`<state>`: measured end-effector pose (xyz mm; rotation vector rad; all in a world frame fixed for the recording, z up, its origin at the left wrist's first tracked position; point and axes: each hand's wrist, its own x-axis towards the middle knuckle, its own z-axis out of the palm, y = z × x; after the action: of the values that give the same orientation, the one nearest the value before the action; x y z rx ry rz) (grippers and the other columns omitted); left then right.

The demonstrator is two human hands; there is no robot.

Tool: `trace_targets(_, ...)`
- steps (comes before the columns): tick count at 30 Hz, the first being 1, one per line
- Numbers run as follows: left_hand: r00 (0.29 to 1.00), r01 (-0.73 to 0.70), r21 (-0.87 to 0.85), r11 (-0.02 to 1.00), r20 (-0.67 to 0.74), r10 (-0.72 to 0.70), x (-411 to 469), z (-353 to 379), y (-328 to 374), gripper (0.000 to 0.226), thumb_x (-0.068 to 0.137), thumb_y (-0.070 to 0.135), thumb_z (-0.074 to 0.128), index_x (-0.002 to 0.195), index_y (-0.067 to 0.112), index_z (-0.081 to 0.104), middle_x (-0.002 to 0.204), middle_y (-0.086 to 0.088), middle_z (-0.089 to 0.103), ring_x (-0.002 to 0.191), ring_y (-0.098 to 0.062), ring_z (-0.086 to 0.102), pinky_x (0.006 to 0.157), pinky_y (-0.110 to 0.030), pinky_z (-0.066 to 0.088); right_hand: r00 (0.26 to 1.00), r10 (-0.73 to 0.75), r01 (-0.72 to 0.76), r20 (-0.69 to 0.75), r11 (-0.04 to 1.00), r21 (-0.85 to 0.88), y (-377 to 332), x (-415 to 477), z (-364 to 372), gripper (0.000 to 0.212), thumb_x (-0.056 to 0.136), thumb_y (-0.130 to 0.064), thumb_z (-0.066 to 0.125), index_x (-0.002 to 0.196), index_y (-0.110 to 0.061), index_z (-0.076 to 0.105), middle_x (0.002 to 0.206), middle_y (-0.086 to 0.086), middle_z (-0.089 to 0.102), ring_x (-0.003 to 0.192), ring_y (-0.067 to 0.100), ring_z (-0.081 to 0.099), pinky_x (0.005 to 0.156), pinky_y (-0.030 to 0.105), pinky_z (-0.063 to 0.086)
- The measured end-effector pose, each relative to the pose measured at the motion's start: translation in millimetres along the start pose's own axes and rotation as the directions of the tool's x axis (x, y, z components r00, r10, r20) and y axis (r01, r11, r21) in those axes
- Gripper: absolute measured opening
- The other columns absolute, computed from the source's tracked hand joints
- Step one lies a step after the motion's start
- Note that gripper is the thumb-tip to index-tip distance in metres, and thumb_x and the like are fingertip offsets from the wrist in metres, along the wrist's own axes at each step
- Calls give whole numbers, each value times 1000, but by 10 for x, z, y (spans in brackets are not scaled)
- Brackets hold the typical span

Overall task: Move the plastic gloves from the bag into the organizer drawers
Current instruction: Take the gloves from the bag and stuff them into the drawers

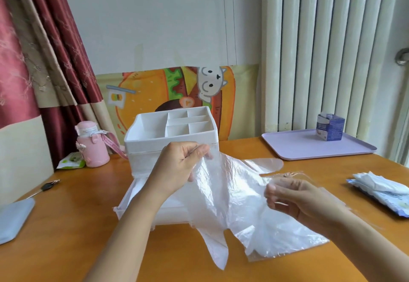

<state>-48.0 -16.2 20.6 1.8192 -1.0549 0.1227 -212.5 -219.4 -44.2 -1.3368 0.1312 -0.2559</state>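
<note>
Left hand: up in front of the organizer, the left hand [180, 164] pinches the top edge of the plastic gloves [230, 195] between thumb and fingertips.
Right hand: lower and nearer the person, the right hand [294, 200] has its fingers curled onto the opposite side of the same film. A thin clear layer lies over its knuckles, and I can't tell what that layer belongs to.
Gloves: stretched between the two hands, hanging over the right part of the open drawer. One finger lies flat on the table [66, 244] to the right and another droops toward the near edge.
Bag: a flat clear sheet [307, 240] lies on the table under the right wrist. It may be the bag, but I can't say for sure.
Organizer: the white organizer [170, 142] stands at mid-table with its divided top tray bare, and its bottom drawer [129, 195] is pulled out toward the person.
Step in hand: by my reading the gloves are out of the bag and being spread or straightened, not yet stowed.
Next move: they look too wide for the drawer as they hang, so they probably need folding or gathering first. Then they can go down into the open drawer, keeping the loose fingers inside the rim.
Around: a pink bottle [93, 149] stands to the left, a lilac tray [294, 149] with a blue carton [330, 129] at the back right, and a wipes pack [380, 193] at the far right.
</note>
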Motion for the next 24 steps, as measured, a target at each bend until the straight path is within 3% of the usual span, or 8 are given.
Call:
trace_targets(3,998,53,-35,998,-33,-54,35,-149,-142,18,89,33,64,77,21,72,37,4,48,31,-6,38,39,-14,34,999,-33,31,-34,997,-76,-110,158,98,47,48,-35,93,79,-6,76,71,8,64,63,12,60,65,20,54)
trace_targets(7,975,123,-105,987,-175,-140,98,-415,-346,9,81,25,74,77,22,67,39,2,51,33,-7,37,37,-15,33,962,-150,74,-226,946,-315,-289,517,352,53,51,-41,79,81,2,73,71,11,66,59,11,54,61,20,47)
trace_targets(10,958,127,24,992,-264,-116,82,-580,-494,11,84,23,73,75,20,67,45,0,56,31,-5,39,39,-14,34,921,-241,37,-306,835,-548,-378,797,545,30,66,-39,81,66,-10,74,63,3,65,50,8,44,56,21,37)
trace_targets(14,942,247,194,949,-277,-188,50,-659,-645,27,88,17,69,68,0,60,51,-3,59,32,-1,47,40,-8,35,893,-327,-11,-310,671,-742,-380,1086,712,27,77,-31,77,67,-6,73,56,-3,63,39,1,44,41,11,34)
trace_targets(18,922,341,378,861,-312,-228,58,-667,-778,29,86,24,70,70,1,67,59,-11,66,51,-13,59,45,-17,36,775,-540,-78,-329,434,-897,-311,1073,947,19,83,-27,70,88,-11,60,82,-5,55,72,11,51,60,23,34)
trace_targets(20,916,387,402,830,-267,-298,76,-641,-816,29,86,26,69,67,5,65,61,-9,68,59,-21,63,53,-21,42,740,-641,23,-204,327,-945,-285,925,1159,14,85,-22,67,89,-17,55,84,-6,53,77,13,49,61,21,31)
trace_targets(22,898,440,436,785,-229,-376,98,-610,-820,27,86,26,68,68,7,63,67,-7,69,66,-24,67,60,-26,47,815,-576,127,-60,279,-952,-251,804,1385,5,88,-18,61,87,-22,64,82,-9,62,78,12,57,62,15,40)
trace_targets(24,878,476,496,726,-222,-424,105,-589,-806,24,86,30,67,75,9,62,80,-9,69,79,-27,67,63,-27,44,925,-377,129,47,195,-972,-155,794,1536,29,94,-11,48,101,-29,69,102,-11,68,96,10,60,66,7,42)
